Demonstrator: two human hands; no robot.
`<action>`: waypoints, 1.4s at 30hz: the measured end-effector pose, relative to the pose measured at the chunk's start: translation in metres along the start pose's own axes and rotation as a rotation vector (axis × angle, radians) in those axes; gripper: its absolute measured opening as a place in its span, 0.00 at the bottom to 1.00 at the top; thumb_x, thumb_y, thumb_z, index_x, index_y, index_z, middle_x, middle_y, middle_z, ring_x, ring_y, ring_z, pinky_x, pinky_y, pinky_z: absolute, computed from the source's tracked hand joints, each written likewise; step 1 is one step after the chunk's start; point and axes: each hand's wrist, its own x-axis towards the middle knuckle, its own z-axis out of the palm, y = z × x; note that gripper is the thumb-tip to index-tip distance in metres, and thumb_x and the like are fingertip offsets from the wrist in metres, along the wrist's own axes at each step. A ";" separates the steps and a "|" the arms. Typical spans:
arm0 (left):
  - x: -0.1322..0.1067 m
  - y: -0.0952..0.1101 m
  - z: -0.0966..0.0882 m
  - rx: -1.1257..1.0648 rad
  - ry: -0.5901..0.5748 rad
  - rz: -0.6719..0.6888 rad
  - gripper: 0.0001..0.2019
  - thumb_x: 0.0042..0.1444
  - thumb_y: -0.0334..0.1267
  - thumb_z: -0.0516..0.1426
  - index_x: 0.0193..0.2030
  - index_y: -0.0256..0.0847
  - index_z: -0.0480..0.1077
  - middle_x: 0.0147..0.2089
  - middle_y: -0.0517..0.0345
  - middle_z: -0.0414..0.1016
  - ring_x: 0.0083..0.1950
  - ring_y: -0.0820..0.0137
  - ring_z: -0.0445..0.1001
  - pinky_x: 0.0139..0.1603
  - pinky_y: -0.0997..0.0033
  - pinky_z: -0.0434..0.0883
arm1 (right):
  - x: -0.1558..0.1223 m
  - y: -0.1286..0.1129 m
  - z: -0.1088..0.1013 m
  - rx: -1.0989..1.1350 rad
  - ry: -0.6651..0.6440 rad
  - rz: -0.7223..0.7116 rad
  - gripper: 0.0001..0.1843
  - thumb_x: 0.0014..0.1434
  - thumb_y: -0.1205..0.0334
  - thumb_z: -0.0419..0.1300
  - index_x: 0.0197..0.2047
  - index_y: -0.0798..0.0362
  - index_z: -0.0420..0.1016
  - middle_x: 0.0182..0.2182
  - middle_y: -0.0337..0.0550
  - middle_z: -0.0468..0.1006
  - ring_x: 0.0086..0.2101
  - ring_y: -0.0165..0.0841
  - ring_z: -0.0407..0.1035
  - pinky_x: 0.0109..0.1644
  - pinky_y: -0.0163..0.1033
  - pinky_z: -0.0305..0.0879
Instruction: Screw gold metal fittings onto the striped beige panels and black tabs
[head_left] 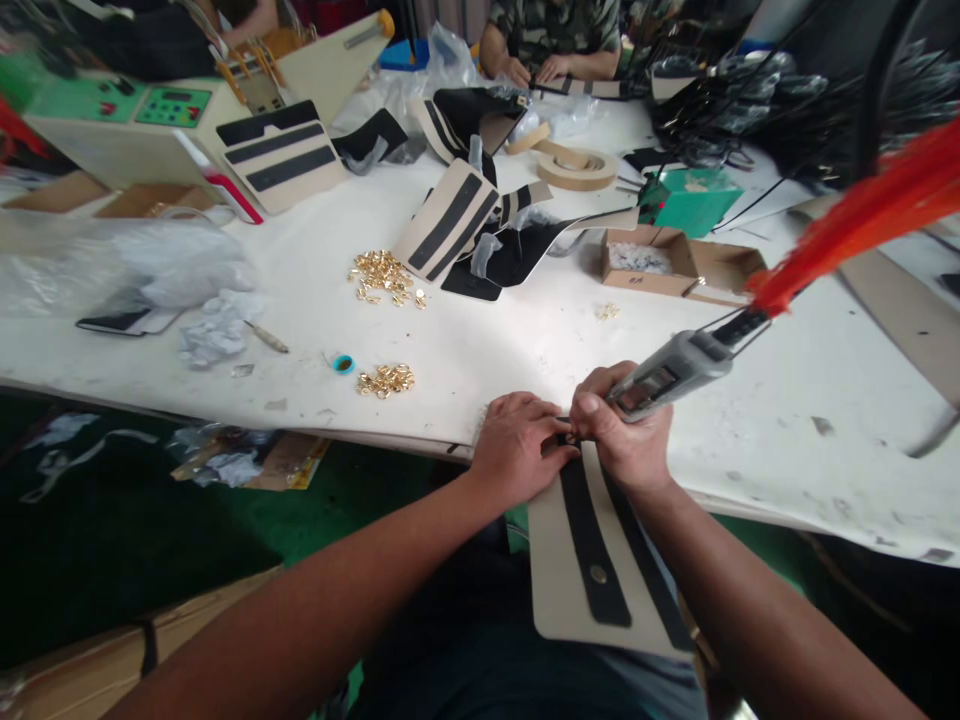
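Observation:
A beige panel with black straps (551,560) slopes from the table edge down toward my lap. Its near strap carries a round metal fastener (598,574). My left hand (517,445) grips the panel's upper end, thumb and fingers closed about the black strap there. Wrapped round a grey electric screwdriver (671,370), my right hand (628,430) holds the tool slanted, its front end down at the strap beside my left fingertips. The screwdriver's tip is mostly hidden by my fingers. An orange-red fuzzy cover (862,215) sits around the line above the tool.
Gold-coloured metal fittings (386,380) lie in piles on the white table (480,345). Nearby are a blue-rimmed cap (343,364) and an awl-like tool (266,337). Farther back are more strapped panels (446,220), tape rolls (577,168), a cardboard box (649,262) and a co-worker (555,45).

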 end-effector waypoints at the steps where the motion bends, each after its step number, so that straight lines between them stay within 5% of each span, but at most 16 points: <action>1: 0.000 0.001 -0.001 -0.001 0.000 0.001 0.11 0.57 0.45 0.71 0.46 0.51 0.82 0.55 0.62 0.83 0.61 0.57 0.73 0.61 0.49 0.66 | -0.001 0.000 0.000 0.003 0.010 0.002 0.20 0.59 0.46 0.71 0.29 0.50 0.70 0.22 0.37 0.72 0.23 0.31 0.66 0.26 0.38 0.64; 8: -0.001 0.005 -0.001 0.012 0.020 -0.013 0.12 0.53 0.41 0.74 0.44 0.49 0.83 0.52 0.59 0.85 0.59 0.56 0.75 0.60 0.49 0.69 | 0.000 -0.002 0.000 0.063 0.009 0.079 0.25 0.59 0.40 0.70 0.27 0.52 0.72 0.21 0.38 0.73 0.23 0.31 0.67 0.26 0.37 0.64; 16: -0.001 0.009 -0.004 -0.006 0.032 -0.018 0.10 0.55 0.40 0.73 0.44 0.49 0.84 0.52 0.57 0.86 0.57 0.57 0.76 0.60 0.49 0.70 | 0.014 -0.009 -0.036 0.095 0.324 0.228 0.28 0.61 0.33 0.65 0.39 0.52 0.72 0.26 0.38 0.77 0.20 0.31 0.67 0.18 0.35 0.63; 22: 0.002 0.009 -0.007 0.021 0.008 0.007 0.09 0.57 0.40 0.71 0.45 0.47 0.84 0.52 0.55 0.85 0.57 0.57 0.76 0.60 0.49 0.71 | 0.021 0.008 -0.070 -0.133 0.342 0.305 0.26 0.63 0.38 0.64 0.44 0.54 0.73 0.31 0.44 0.81 0.32 0.38 0.77 0.35 0.42 0.75; 27: 0.002 0.009 -0.009 0.025 0.002 0.016 0.08 0.59 0.39 0.68 0.46 0.47 0.83 0.53 0.54 0.85 0.58 0.56 0.75 0.62 0.48 0.69 | -0.027 0.008 -0.092 -0.475 0.318 -0.001 0.27 0.62 0.59 0.63 0.65 0.53 0.72 0.59 0.57 0.77 0.56 0.49 0.74 0.61 0.59 0.72; 32: 0.004 0.010 -0.011 -0.169 0.011 -0.039 0.09 0.57 0.39 0.68 0.45 0.48 0.84 0.53 0.54 0.85 0.60 0.54 0.74 0.67 0.43 0.65 | -0.108 0.013 -0.079 -0.754 -0.101 -0.249 0.28 0.67 0.71 0.56 0.65 0.38 0.77 0.69 0.47 0.71 0.69 0.49 0.62 0.67 0.62 0.67; 35: 0.004 0.010 -0.016 -0.452 0.042 -0.157 0.08 0.54 0.44 0.70 0.40 0.47 0.85 0.49 0.52 0.86 0.60 0.53 0.75 0.71 0.42 0.64 | -0.115 0.008 -0.061 -0.646 -0.196 -0.265 0.17 0.69 0.63 0.61 0.57 0.38 0.83 0.61 0.46 0.79 0.68 0.51 0.64 0.68 0.62 0.65; 38: 0.000 0.013 -0.029 -0.572 0.066 -0.234 0.19 0.63 0.55 0.62 0.44 0.42 0.85 0.48 0.47 0.87 0.54 0.52 0.81 0.64 0.46 0.72 | -0.092 -0.011 -0.048 -0.376 -0.176 -0.210 0.07 0.67 0.56 0.66 0.45 0.46 0.85 0.45 0.46 0.86 0.54 0.49 0.77 0.64 0.57 0.68; 42: -0.017 0.030 -0.050 -0.941 0.147 -0.378 0.32 0.70 0.64 0.49 0.53 0.39 0.82 0.52 0.45 0.86 0.58 0.53 0.82 0.61 0.53 0.77 | -0.055 -0.045 -0.038 0.016 -0.181 0.165 0.16 0.65 0.47 0.68 0.39 0.52 0.81 0.35 0.40 0.84 0.36 0.40 0.78 0.40 0.42 0.74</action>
